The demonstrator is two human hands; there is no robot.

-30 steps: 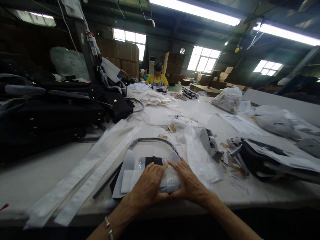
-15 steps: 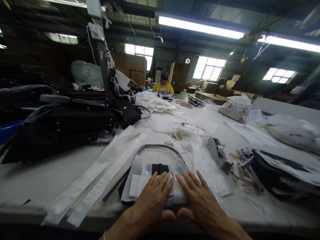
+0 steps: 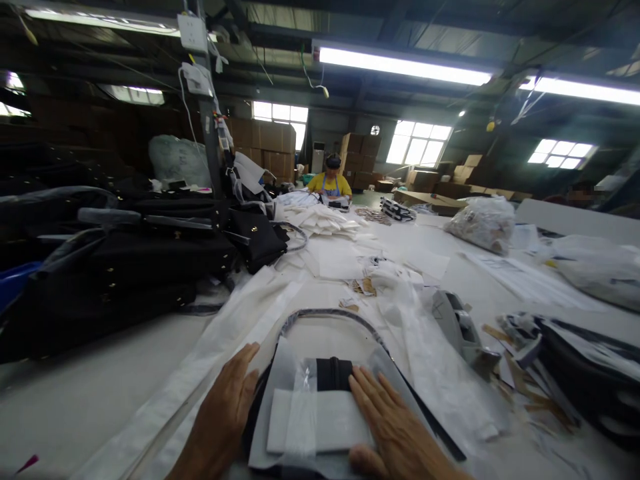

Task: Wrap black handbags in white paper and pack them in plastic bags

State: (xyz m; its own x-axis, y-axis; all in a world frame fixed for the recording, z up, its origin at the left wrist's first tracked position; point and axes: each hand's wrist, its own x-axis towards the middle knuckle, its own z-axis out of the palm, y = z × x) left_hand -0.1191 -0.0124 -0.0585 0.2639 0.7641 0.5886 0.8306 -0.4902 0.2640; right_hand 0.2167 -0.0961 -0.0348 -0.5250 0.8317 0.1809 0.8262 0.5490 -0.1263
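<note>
A dark handbag (image 3: pixel 334 373) lies flat in front of me, mostly covered by a white translucent sheet and a folded white pad (image 3: pixel 345 420). Its handle (image 3: pixel 327 313), wrapped in clear film, arches away toward the far side. My right hand (image 3: pixel 393 423) rests palm down on the bag's right part, fingers stretched out over the pad and sheet. At the bag's left edge is my left hand (image 3: pixel 223 407), held on its side with the fingers extended and holding nothing. Whether it touches the edge I cannot tell.
Black bags (image 3: pixel 150 257) are heaped at the left. A grey tape dispenser (image 3: pixel 457 320) and another black bag (image 3: pixel 590 367) lie to the right among paper scraps. White strips (image 3: pixel 200 387) run along the table. A person in yellow (image 3: pixel 330 183) sits at the far end.
My left hand has moved off the bag's top to its left edge. My right hand has shifted slightly right, uncovering more of the pad. The view has tilted up a little.
</note>
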